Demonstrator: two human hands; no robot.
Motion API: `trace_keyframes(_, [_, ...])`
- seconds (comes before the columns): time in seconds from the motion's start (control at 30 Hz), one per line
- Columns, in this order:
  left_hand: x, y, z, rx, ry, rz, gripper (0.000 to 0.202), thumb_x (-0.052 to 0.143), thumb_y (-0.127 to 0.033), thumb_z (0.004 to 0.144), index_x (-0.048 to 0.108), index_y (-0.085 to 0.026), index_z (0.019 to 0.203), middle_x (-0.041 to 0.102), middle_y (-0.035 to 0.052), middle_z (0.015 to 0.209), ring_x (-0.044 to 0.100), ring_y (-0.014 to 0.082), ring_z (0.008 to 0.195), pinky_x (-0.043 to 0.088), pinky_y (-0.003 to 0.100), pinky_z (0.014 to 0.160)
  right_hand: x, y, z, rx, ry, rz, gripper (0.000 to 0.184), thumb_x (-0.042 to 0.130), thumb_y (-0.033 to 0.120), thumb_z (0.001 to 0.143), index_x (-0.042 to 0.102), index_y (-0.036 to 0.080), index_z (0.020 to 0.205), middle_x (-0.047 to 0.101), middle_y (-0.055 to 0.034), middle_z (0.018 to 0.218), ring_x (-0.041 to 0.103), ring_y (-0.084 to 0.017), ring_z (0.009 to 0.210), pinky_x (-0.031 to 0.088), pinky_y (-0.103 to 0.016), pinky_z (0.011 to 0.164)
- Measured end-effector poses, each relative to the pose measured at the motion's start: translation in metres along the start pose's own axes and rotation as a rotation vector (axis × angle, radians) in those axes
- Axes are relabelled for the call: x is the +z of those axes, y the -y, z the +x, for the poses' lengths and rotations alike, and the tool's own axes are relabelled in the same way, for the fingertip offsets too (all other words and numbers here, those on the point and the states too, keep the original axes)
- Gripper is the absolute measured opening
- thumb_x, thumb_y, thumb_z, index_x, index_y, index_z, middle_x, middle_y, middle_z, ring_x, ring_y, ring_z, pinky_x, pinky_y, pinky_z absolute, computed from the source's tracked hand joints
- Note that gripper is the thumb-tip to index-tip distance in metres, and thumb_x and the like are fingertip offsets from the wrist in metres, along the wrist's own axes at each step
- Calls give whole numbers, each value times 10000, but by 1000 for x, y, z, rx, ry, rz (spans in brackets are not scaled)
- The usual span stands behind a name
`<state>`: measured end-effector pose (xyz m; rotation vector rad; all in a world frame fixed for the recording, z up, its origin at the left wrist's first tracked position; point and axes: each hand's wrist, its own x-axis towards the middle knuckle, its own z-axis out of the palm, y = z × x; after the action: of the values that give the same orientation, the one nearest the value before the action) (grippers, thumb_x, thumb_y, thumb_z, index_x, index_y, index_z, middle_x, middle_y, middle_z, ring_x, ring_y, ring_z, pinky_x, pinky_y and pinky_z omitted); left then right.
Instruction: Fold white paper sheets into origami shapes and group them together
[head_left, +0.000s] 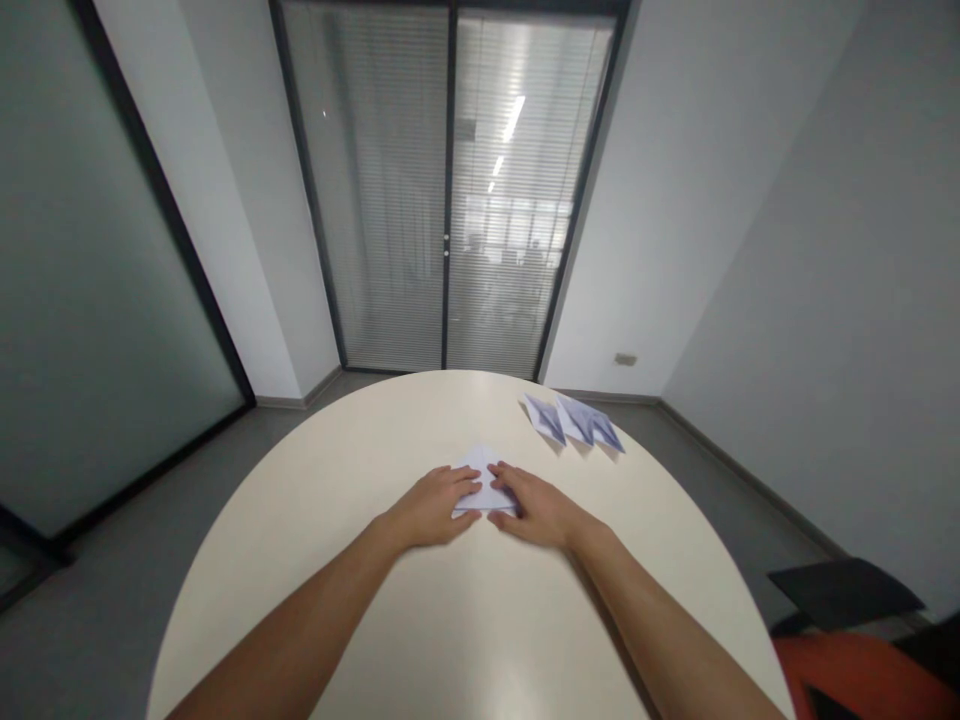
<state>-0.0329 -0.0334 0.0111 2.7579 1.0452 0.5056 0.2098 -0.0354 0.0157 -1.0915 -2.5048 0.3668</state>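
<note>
A white sheet of paper (481, 474), folded to a point at its far end, lies on the round cream table (360, 450). My left hand (436, 506) rests flat on its left side, fingers stretched out and pressing down. From the other side, my right hand (531, 507) lies flat on the paper's right side, fingers extended towards the left hand. Both hands touch the paper and nearly meet at its middle.
Several folded paper pieces (574, 420) lie in a row at the table's far right. A red chair (862, 670) and a dark chair (840, 592) stand at the lower right. Glass doors with blinds (448, 190) face me beyond the table.
</note>
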Motion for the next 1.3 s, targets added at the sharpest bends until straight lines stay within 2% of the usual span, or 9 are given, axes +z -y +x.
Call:
trace_keyframes(0.23, [-4, -3, 0, 51, 33, -90, 392, 593, -298, 865, 644, -177, 1234, 595, 89, 1389, 544, 244, 1288, 384, 368, 1132, -5, -5, 8, 117, -56, 95, 303, 432, 305, 988, 662, 181, 1141, 715, -104, 1087, 649, -238, 1006, 498, -392, 919])
trace_keyframes(0.3, [-5, -4, 0, 78, 42, -110, 402, 619, -286, 826, 655, -174, 1211, 604, 89, 1375, 555, 248, 1276, 390, 365, 1129, -4, -11, 8, 109, -61, 45, 296, 474, 264, 957, 671, 170, 1157, 707, -118, 1131, 640, -247, 1048, 487, -399, 950])
trace_keyframes(0.37, [-4, -5, 1, 94, 39, -122, 393, 622, -283, 815, 664, -172, 1190, 616, 89, 1357, 567, 245, 1260, 400, 359, 1122, 0, -17, 6, 75, -47, -32, 367, 489, 247, 940, 640, 150, 1260, 642, -150, 1299, 576, -275, 1209, 425, -442, 1054])
trace_keyframes(0.47, [-3, -6, 2, 109, 31, -130, 375, 616, -270, 814, 667, -176, 1173, 628, 85, 1338, 574, 233, 1248, 411, 344, 1111, 8, -23, 3, 83, 37, -96, 506, 433, 298, 975, 477, 157, 1459, 430, -144, 1533, 371, -322, 1424, 286, -541, 1161])
trace_keyframes(0.6, [-1, -6, 1, 103, 22, -114, 375, 617, -270, 822, 662, -165, 1180, 606, 97, 1372, 551, 241, 1280, 389, 358, 1132, 12, -25, 1, 120, 118, -107, 563, 351, 361, 1016, 322, 180, 1548, 285, -115, 1605, 220, -340, 1490, 226, -595, 1179])
trace_keyframes(0.87, [3, -1, -1, 31, 4, -69, 376, 564, -347, 909, 635, -183, 1240, 574, 93, 1417, 524, 250, 1314, 390, 393, 1134, 5, -18, 6, 4, 44, -125, 494, 379, 372, 1023, 493, 139, 1444, 463, -155, 1504, 346, -325, 1443, 319, -553, 1161])
trace_keyframes(1.0, [6, 4, 0, -35, -15, -33, 398, 535, -369, 930, 619, -188, 1275, 595, 97, 1392, 517, 255, 1323, 396, 400, 1128, 2, -11, 5, -18, 62, -76, 559, 369, 446, 1025, 484, 103, 1450, 455, -175, 1504, 360, -304, 1439, 306, -490, 1187])
trace_keyframes(1.13, [6, 7, -1, -77, 12, -36, 427, 509, -391, 948, 598, -192, 1315, 555, 93, 1440, 466, 254, 1372, 350, 421, 1163, -2, -7, 2, 23, 105, -59, 650, 427, 537, 987, 452, 112, 1478, 395, -182, 1537, 334, -322, 1449, 282, -494, 1195])
trace_keyframes(1.3, [4, 10, -1, -89, 53, -111, 464, 460, -432, 977, 571, -197, 1361, 509, 80, 1483, 414, 241, 1411, 289, 426, 1199, -10, -4, 1, 13, 109, -45, 639, 496, 554, 950, 538, 123, 1419, 450, -179, 1500, 390, -316, 1421, 322, -462, 1178])
